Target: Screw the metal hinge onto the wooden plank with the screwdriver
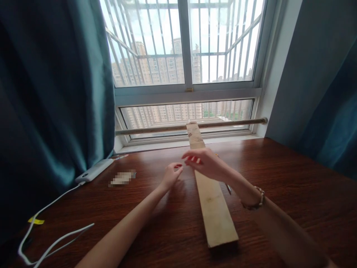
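A long pale wooden board [213,204] runs from the near part of the dark tabletop towards the window, its far end at the horizontal rail. Just left of it is my left hand [172,175], with fingers curled in and thumb close to them. Whatever it may pinch is too small to make out. Over the middle of the board hovers my right hand [201,160], palm down, its fingers bent and slightly apart, with nothing visible in them. The fingertips of both hands are close together. A thin pen-like item [228,188] lies right of the board, partly hidden by my right forearm.
On the left, a white power strip [95,170] with a white cable [50,206] lies by the dark curtain [55,93]. A blurred-out flat item [122,178] and a yellow scrap [36,221] are on the brown tabletop [134,216]. A rail [231,123] crosses before the barred window.
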A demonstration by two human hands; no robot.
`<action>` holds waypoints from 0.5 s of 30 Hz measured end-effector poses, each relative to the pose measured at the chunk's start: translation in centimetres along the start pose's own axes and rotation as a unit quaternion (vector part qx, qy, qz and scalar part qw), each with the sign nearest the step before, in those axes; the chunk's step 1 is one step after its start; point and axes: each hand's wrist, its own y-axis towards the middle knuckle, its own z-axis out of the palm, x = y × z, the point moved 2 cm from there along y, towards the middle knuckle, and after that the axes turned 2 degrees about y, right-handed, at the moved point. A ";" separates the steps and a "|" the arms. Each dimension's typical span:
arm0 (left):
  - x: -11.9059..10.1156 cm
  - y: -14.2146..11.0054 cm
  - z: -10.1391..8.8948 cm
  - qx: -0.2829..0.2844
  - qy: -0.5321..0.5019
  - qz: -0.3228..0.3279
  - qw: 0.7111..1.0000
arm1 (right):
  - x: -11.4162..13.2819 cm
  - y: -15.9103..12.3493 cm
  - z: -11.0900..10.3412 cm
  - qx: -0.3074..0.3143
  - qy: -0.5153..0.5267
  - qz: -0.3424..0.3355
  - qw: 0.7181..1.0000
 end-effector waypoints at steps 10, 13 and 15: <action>-3.6 4.5 5.0 0.220 -0.436 -0.185 0.853 | -16.8 5.6 -7.7 -0.094 -0.289 0.290 0.907; -3.1 4.6 5.5 0.232 -0.459 -0.172 0.840 | -18.4 5.8 -6.6 -0.112 -0.293 0.295 0.903; -2.8 4.4 5.6 0.235 -0.473 -0.157 0.835 | -18.8 6.0 -6.4 -0.127 -0.287 0.296 0.902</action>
